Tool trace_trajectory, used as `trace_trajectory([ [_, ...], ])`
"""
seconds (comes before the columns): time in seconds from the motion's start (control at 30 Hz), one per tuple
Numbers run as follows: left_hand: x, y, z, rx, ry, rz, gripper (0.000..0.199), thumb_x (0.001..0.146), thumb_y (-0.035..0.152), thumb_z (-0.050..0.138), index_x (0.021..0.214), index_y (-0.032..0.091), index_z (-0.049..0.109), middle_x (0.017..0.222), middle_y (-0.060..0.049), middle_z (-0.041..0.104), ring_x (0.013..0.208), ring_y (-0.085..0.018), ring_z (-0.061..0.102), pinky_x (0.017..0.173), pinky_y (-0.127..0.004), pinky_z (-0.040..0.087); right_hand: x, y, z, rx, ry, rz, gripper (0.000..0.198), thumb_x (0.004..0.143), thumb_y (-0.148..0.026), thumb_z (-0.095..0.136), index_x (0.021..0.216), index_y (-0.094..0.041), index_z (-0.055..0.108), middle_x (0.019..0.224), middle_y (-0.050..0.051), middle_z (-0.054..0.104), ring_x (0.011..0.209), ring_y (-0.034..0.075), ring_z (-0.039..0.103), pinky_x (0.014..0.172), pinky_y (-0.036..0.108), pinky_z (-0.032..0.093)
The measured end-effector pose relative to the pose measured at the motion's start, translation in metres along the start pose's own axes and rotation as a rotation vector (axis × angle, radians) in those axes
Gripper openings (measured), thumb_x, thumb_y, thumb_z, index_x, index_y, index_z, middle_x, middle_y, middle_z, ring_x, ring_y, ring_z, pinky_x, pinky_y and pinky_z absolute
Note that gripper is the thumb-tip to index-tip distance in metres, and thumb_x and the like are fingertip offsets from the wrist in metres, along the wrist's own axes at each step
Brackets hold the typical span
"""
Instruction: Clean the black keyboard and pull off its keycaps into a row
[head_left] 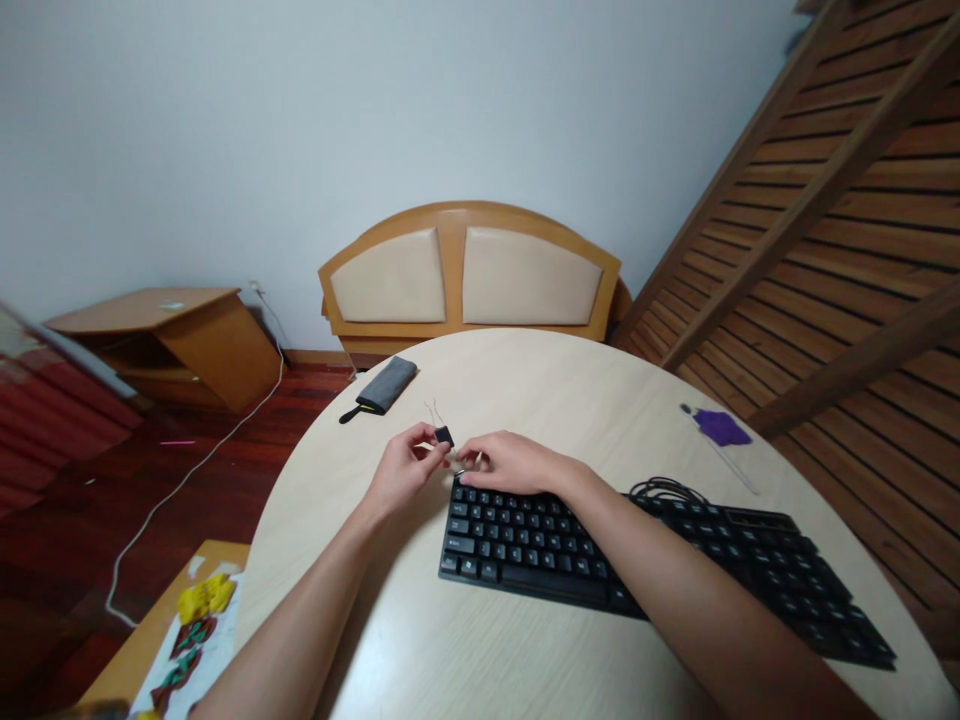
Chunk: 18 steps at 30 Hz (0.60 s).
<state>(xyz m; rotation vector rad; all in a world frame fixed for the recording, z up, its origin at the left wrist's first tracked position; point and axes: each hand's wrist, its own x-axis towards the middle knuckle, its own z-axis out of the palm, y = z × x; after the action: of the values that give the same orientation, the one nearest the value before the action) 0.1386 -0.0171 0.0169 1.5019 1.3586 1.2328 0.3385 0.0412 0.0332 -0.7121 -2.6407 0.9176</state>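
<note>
Between the thumb and fingers of my left hand (412, 463) is a small black square piece (445, 436). Two thin wires stick up from its far side, which looks like a wire keycap puller, though its kind is not certain. My right hand (506, 462) is curled over the top left corner of a black keyboard (517, 575). Its thumb and fingertips come together near the corner key, and I cannot make out what is between them. My right forearm crosses above the keyboard and hides part of its keys. The fingertips of both hands are close together.
A grey pouch (390, 385) lies at the round table's (525, 370) far left. Beyond the coiled keyboard cable (667, 488), a purple cloth (722, 427) and a thin stick (727, 463) lie on the right. A low stand with yellow items (206, 597) is below left.
</note>
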Motion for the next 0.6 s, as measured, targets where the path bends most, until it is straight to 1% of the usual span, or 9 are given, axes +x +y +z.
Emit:
trace_trajectory([
  [0.13, -0.003, 0.002, 0.001, 0.066, -0.026, 0.024, 0.021, 0.080, 0.037, 0.068, 0.083, 0.017, 0.060, 0.079, -0.002, 0.066, 0.066, -0.017, 0.067, 0.059, -0.025, 0.047, 0.001, 0.012, 0.019, 0.169, 0.122, -0.012, 0.025, 0.093, -0.033, 0.054, 0.103, -0.017, 0.071, 0.093, 0.005, 0.074, 0.080, 0.016, 0.065, 0.072, 0.025, 0.045],
  [0.23, -0.005, 0.005, 0.000, 0.128, -0.053, 0.030, 0.021, 0.083, 0.037, 0.065, 0.084, 0.017, 0.059, 0.078, -0.002, 0.065, 0.067, -0.017, 0.066, 0.057, -0.024, 0.045, -0.002, 0.014, 0.022, 0.234, 0.158, -0.021, 0.025, 0.095, -0.030, 0.052, 0.101, -0.017, 0.072, 0.093, 0.004, 0.074, 0.082, 0.015, 0.065, 0.074, 0.025, 0.046],
  [0.37, -0.001, 0.012, -0.001, 0.215, -0.111, 0.008, 0.023, 0.086, 0.038, 0.061, 0.080, 0.017, 0.058, 0.074, -0.002, 0.066, 0.062, -0.015, 0.062, 0.053, -0.023, 0.042, -0.005, 0.013, 0.019, 0.213, 0.184, -0.022, 0.024, 0.095, -0.029, 0.052, 0.099, -0.018, 0.073, 0.091, 0.003, 0.074, 0.080, 0.015, 0.065, 0.072, 0.025, 0.045],
  [0.47, 0.003, 0.015, -0.001, 0.295, -0.156, -0.009, 0.024, 0.089, 0.037, 0.058, 0.075, 0.017, 0.056, 0.071, -0.002, 0.067, 0.061, -0.016, 0.062, 0.053, -0.023, 0.042, -0.005, 0.014, 0.019, 0.178, 0.184, -0.019, 0.023, 0.094, -0.028, 0.053, 0.099, -0.019, 0.073, 0.088, 0.003, 0.074, 0.077, 0.014, 0.064, 0.070, 0.024, 0.044],
  [0.53, 0.002, 0.015, 0.002, 0.308, -0.170, 0.023, 0.022, 0.090, 0.036, 0.057, 0.077, 0.018, 0.056, 0.073, -0.003, 0.067, 0.065, -0.017, 0.063, 0.056, -0.024, 0.044, -0.005, 0.015, 0.020, 0.159, 0.187, -0.017, 0.023, 0.094, -0.027, 0.053, 0.098, -0.019, 0.073, 0.087, 0.002, 0.074, 0.075, 0.014, 0.064, 0.069, 0.024, 0.044],
  [0.6, -0.002, 0.011, 0.005, 0.275, -0.166, 0.079, 0.020, 0.092, 0.035, 0.054, 0.082, 0.018, 0.058, 0.077, -0.003, 0.066, 0.072, -0.017, 0.063, 0.060, -0.025, 0.046, -0.005, 0.015, 0.021, 0.144, 0.188, -0.023, 0.023, 0.094, -0.027, 0.052, 0.098, -0.019, 0.073, 0.088, 0.003, 0.074, 0.076, 0.014, 0.065, 0.069, 0.024, 0.044],
])
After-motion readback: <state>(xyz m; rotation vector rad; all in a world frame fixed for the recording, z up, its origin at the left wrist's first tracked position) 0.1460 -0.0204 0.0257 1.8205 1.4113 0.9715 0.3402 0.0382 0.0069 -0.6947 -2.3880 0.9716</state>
